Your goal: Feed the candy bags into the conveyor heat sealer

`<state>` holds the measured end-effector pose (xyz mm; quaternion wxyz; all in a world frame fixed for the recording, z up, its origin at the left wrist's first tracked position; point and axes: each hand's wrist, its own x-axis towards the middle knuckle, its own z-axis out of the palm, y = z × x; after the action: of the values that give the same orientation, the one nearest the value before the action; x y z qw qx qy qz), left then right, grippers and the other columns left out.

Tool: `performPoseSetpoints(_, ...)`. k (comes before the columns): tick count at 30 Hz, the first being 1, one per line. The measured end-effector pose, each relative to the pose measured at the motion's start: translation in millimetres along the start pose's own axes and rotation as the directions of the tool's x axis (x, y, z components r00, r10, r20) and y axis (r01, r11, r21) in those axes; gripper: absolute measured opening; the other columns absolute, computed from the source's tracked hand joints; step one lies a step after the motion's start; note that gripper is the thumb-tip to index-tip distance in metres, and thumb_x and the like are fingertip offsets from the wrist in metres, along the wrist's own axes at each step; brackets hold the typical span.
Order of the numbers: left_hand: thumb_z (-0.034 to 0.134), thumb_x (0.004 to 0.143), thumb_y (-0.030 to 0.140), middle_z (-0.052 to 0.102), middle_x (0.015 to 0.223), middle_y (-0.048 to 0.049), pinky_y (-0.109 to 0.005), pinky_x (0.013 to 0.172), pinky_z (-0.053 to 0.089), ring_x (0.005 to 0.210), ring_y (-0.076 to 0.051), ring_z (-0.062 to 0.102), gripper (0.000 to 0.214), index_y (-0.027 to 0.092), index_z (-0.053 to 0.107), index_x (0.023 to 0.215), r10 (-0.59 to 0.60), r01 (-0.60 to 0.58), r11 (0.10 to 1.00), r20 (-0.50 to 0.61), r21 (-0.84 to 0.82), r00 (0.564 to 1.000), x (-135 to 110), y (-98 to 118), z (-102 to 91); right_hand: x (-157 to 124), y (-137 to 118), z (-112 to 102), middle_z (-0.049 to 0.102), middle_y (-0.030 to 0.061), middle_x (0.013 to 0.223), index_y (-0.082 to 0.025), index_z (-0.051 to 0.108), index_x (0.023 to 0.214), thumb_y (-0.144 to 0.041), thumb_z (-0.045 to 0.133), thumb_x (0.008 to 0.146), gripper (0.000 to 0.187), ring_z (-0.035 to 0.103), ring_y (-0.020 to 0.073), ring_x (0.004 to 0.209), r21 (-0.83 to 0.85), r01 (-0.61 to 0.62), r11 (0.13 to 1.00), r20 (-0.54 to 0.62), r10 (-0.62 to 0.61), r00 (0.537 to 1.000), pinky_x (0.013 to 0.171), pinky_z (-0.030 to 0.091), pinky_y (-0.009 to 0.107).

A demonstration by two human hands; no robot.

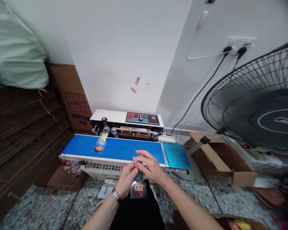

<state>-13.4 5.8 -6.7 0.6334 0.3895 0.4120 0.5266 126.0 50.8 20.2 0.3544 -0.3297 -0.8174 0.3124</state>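
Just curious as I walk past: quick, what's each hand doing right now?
Left hand: fingers closed on the top edge of the clear cartoon packet.
Right hand: fingers closed on the same packet's top edge.

A cartoon-printed packet [99, 145] lies on the machine's blue conveyor belt [129, 149].

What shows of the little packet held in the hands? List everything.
The packet is a small clear plastic bag showing a cartoon face with brown hair. It hangs upright over the dark lap, short of the blue belt. The left hand and right hand pinch its top edge.
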Motion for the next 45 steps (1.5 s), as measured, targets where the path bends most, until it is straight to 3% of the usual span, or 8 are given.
performPoseSetpoints(4, 0.057, 0.077, 0.037, 0.067, 0.093, -0.0078, -0.032, 0.08, 0.042, 0.087, -0.021, 0.058, 0.029, 0.015, 0.066, 0.094, 0.018, -0.027, 0.996, -0.104, -0.086, 0.994, 3.5, 2.8, 4.2, -13.7, 9.3, 11.0, 0.049, 0.0095, 0.122, -0.025, 0.036, 0.131, -0.032, 0.054, 0.082, 0.052, 0.056, 0.0174, 0.097, 0.212, -0.229, 0.95, -0.165, 0.266, 0.95, 0.081, 0.048, 0.033)
performPoseSetpoints(7, 0.06, 0.075, 0.037, 0.067, 0.094, -0.0084, -0.031, 0.083, 0.041, 0.092, -0.021, 0.057, 0.03, 0.015, 0.067, 0.094, 0.012, -0.047, 0.977, -0.171, -0.207, 0.985, 6.7, 3.5, 8.4, -27.1, 16.8, 26.9, 0.059, 0.0062, 0.104, -0.021, 0.048, 0.117, -0.036, 0.056, 0.08, 0.04, 0.059, 0.0164, 0.085, 0.348, -0.338, 0.874, -0.11, 0.396, 0.911, 0.072, 0.05, 0.029)
performPoseSetpoints(18, 0.073, 0.063, 0.031, 0.067, 0.083, -0.0057, -0.025, 0.065, 0.044, 0.073, -0.015, 0.06, 0.028, 0.015, 0.063, 0.084, -0.005, -0.019, 0.995, -0.234, -0.097, 0.972, 21.2, -6.7, 7.7, -46.3, 32.5, 30.6, 0.064, 0.0011, 0.08, -0.02, 0.057, 0.095, -0.041, 0.054, 0.08, 0.026, 0.061, 0.0151, 0.069, 0.441, -0.42, 0.794, -0.044, 0.486, 0.873, 0.058, 0.048, 0.024)
performPoseSetpoints(21, 0.073, 0.062, 0.034, 0.063, 0.108, -0.0113, -0.028, 0.076, 0.045, 0.095, -0.021, 0.059, 0.044, 0.018, 0.061, 0.102, -0.062, 0.038, 0.995, -0.262, -0.096, 0.963, 17.3, -8.9, 1.9, -44.6, 63.0, 11.7, 0.064, 0.0008, 0.077, -0.019, 0.055, 0.094, -0.047, 0.057, 0.075, 0.034, 0.061, 0.0153, 0.061, 0.502, -0.451, 0.738, -0.215, 0.612, 0.761, 0.051, 0.049, 0.025)
performPoseSetpoints(25, 0.069, 0.065, 0.041, 0.065, 0.103, -0.0113, -0.029, 0.073, 0.047, 0.089, -0.02, 0.061, 0.042, 0.018, 0.062, 0.099, -0.185, 0.167, 0.982, -0.272, -0.091, 0.944, 5.5, -19.6, -12.0, -35.9, 114.2, -25.9, 0.064, 0.0021, 0.072, -0.017, 0.053, 0.09, -0.049, 0.054, 0.072, 0.037, 0.062, 0.0169, 0.055, 0.488, -0.559, 0.67, -0.46, 0.742, 0.488, 0.046, 0.049, 0.027)
performPoseSetpoints(28, 0.07, 0.064, 0.041, 0.066, 0.098, -0.0099, -0.029, 0.071, 0.047, 0.084, -0.019, 0.062, 0.04, 0.018, 0.063, 0.096, -0.219, 0.202, 0.975, -0.266, -0.089, 0.939, -2.3, -28.8, -18.3, -26.5, 140.7, -41.7, 0.064, 0.0032, 0.068, -0.016, 0.054, 0.088, -0.041, 0.052, 0.072, 0.03, 0.062, 0.0178, 0.054, 0.438, -0.627, 0.644, -0.511, 0.753, 0.415, 0.046, 0.049, 0.027)
performPoseSetpoints(39, 0.072, 0.061, 0.039, 0.067, 0.089, -0.0089, -0.028, 0.065, 0.048, 0.075, -0.018, 0.063, 0.038, 0.017, 0.064, 0.09, -0.251, 0.265, 0.963, -0.217, 0.041, 0.943, -10.3, -38.8, -15.6, 11.9, 129.5, -20.4, 0.066, 0.0031, 0.081, -0.019, 0.059, 0.102, -0.027, 0.06, 0.068, 0.035, 0.063, 0.0172, 0.067, 0.192, -0.673, 0.714, -0.496, 0.662, 0.561, 0.065, 0.049, 0.029)
performPoseSetpoints(45, 0.074, 0.054, 0.042, 0.069, 0.081, -0.0075, -0.032, 0.076, 0.046, 0.077, -0.021, 0.063, 0.038, 0.017, 0.066, 0.082, -0.131, 0.171, 0.918, -0.134, 0.358, 0.982, -16.3, -48.9, -20.7, -65.3, 58.7, -39.0, 0.065, 0.0042, 0.095, -0.021, 0.051, 0.118, -0.028, 0.053, 0.077, 0.041, 0.061, 0.0139, 0.073, -0.042, -0.538, 0.842, -0.335, 0.495, 0.802, 0.07, 0.047, 0.026)
